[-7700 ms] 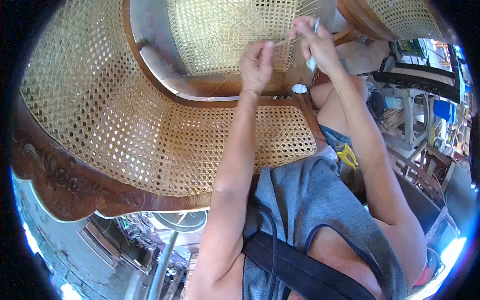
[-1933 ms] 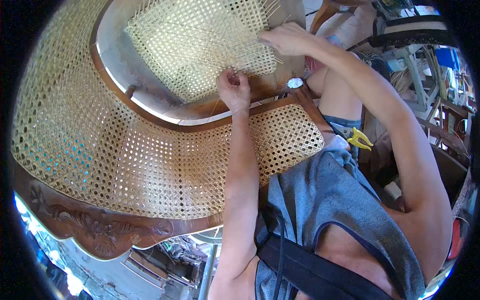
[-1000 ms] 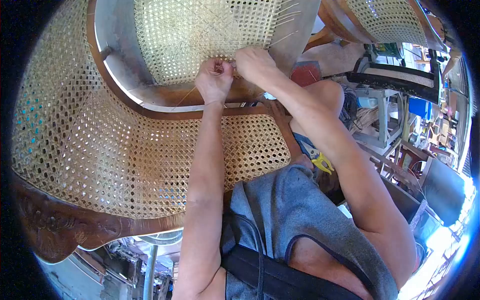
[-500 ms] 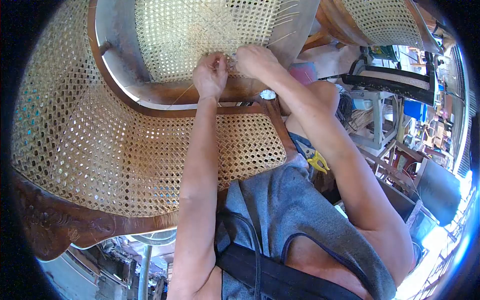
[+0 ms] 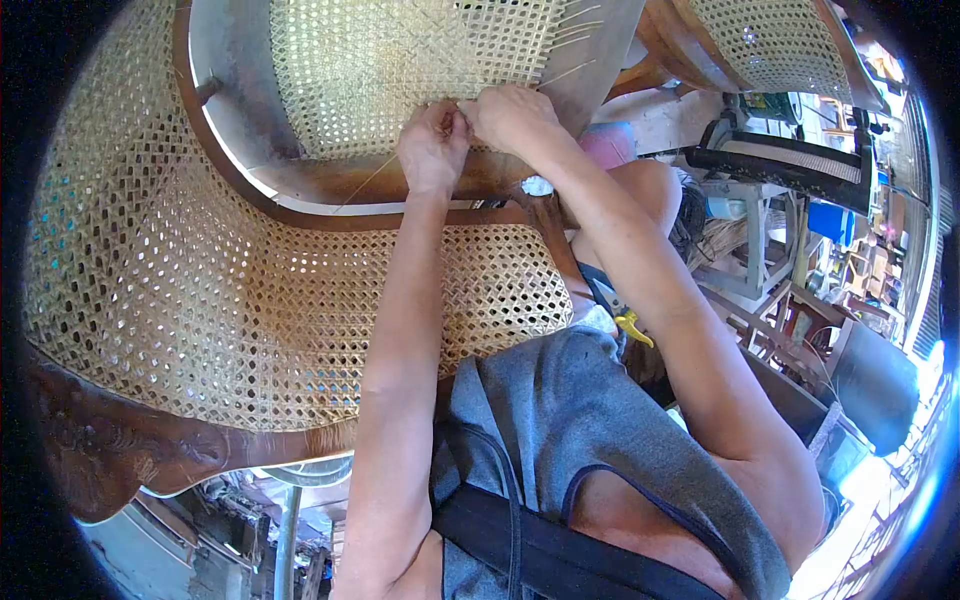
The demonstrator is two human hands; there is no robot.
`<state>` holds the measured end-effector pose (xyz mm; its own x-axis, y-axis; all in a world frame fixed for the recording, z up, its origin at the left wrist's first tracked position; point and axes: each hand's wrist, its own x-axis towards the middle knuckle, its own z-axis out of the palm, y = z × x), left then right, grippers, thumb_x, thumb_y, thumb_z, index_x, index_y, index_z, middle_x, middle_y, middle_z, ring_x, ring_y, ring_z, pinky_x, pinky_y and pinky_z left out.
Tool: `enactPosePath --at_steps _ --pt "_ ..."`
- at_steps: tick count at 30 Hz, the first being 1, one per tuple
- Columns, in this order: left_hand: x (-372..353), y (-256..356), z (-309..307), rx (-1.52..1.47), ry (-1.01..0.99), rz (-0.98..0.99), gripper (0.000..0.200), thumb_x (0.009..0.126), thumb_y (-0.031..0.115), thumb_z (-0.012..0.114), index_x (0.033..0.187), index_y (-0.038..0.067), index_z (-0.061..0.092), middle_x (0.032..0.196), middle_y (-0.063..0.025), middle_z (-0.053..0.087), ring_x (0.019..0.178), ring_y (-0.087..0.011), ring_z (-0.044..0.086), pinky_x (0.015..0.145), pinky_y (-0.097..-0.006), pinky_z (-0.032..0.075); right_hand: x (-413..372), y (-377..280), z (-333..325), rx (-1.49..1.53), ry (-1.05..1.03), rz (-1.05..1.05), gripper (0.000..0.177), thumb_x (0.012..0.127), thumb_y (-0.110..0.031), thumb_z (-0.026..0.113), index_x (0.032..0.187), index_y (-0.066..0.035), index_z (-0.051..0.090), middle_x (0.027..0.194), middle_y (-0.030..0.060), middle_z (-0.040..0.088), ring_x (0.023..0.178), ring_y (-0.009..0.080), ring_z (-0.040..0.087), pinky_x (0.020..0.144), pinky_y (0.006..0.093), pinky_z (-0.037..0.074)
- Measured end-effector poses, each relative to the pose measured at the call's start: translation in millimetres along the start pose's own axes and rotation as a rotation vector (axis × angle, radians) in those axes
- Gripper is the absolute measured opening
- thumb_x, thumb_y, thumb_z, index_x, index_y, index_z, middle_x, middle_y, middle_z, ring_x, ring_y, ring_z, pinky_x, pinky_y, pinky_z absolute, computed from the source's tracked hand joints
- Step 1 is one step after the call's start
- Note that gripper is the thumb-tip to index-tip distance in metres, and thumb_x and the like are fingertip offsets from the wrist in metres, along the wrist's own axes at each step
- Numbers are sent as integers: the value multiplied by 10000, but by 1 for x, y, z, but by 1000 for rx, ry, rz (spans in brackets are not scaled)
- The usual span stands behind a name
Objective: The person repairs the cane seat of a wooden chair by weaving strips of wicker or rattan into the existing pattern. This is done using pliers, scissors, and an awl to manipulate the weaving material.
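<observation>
My left hand (image 5: 434,150) is closed in a pinch at the lower edge of a woven cane panel (image 5: 370,70). A thin cane strand (image 5: 366,184) runs from it down to the left, across the wooden rail (image 5: 335,180). My right hand (image 5: 512,118) is beside it, fingers curled down against the weave, almost touching the left fingertips. What the right fingers grip is hidden under the hand. Loose cane ends (image 5: 572,40) stick out along the panel's right side.
Below my hands lies a second cane-woven surface (image 5: 300,300) in a carved wooden frame (image 5: 130,440). A yellow clamp-like tool (image 5: 632,328) is by my lap. Another cane piece (image 5: 770,45) stands at upper right, with a black-framed piece (image 5: 780,165) and a grey stand (image 5: 750,240) beyond.
My left hand has shifted slightly right, closer to the right hand, and its fingers are drawn together. The cane strand shows longer on its left. My right hand has barely moved.
</observation>
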<state>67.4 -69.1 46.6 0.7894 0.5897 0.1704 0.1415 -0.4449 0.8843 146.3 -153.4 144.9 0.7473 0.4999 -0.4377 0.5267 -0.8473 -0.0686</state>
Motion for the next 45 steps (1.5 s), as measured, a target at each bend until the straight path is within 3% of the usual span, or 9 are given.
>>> enactPosePath --at_steps 8,12,18,20,23,30,34,40,45 --pt "-7 1 -2 144 34 127 154 786 112 698 938 89 706 903 -130 642 862 -318 571 820 -407 473 -28 57 -10 -3 59 98 531 978 -452 377 932 -42 711 1006 208 683 950 361 664 835 487 511" --pt "-10 13 7 49 86 69 168 782 99 695 949 86 701 933 -138 633 865 -314 576 834 -406 465 -31 115 -37 23 186 241 569 979 -494 356 928 -50 710 979 220 679 939 370 660 821 494 510" --pt "9 64 32 -25 106 389 145 811 121 713 945 66 702 899 -136 649 839 -263 602 752 -345 503 -58 107 -49 -63 257 122 572 970 -535 353 907 -88 704 889 213 681 884 400 652 789 504 515" --pt "10 77 38 -558 -120 23 150 831 160 732 928 47 718 910 -128 675 826 -190 625 713 -290 512 -62 98 -52 47 382 11 615 956 -576 377 807 -47 653 798 217 660 797 416 642 713 524 503" --pt "8 83 13 -511 -60 -111 170 845 191 736 906 33 728 897 -116 684 763 -161 623 682 -274 510 -48 80 -41 125 307 -7 610 951 -586 383 823 -48 641 824 218 658 794 420 635 702 518 504" --pt "5 17 -3 24 -7 -84 190 872 201 714 906 14 717 698 -32 656 582 -105 561 574 -267 481 -18 42 -11 11 67 -168 184 824 -85 561 893 25 692 933 205 696 897 325 689 772 430 546" --pt "1 9 4 -104 16 -163 266 848 306 710 819 41 711 715 -102 657 616 -186 617 628 -335 500 -15 34 -4 -4 147 -196 183 818 -66 546 884 2 703 915 189 701 900 302 690 778 415 546" --pt "2 9 10 108 51 52 180 849 258 696 830 80 714 746 -101 659 671 -263 652 623 -374 512 -8 20 5 9 238 -249 186 816 -69 546 887 -23 712 912 181 703 900 286 690 792 400 541" --pt "5 15 13 125 7 78 178 845 226 704 903 59 724 804 -110 672 716 -271 651 657 -356 508 -11 28 -19 106 6 -57 229 858 -84 496 878 22 698 926 196 692 907 335 676 801 435 522"
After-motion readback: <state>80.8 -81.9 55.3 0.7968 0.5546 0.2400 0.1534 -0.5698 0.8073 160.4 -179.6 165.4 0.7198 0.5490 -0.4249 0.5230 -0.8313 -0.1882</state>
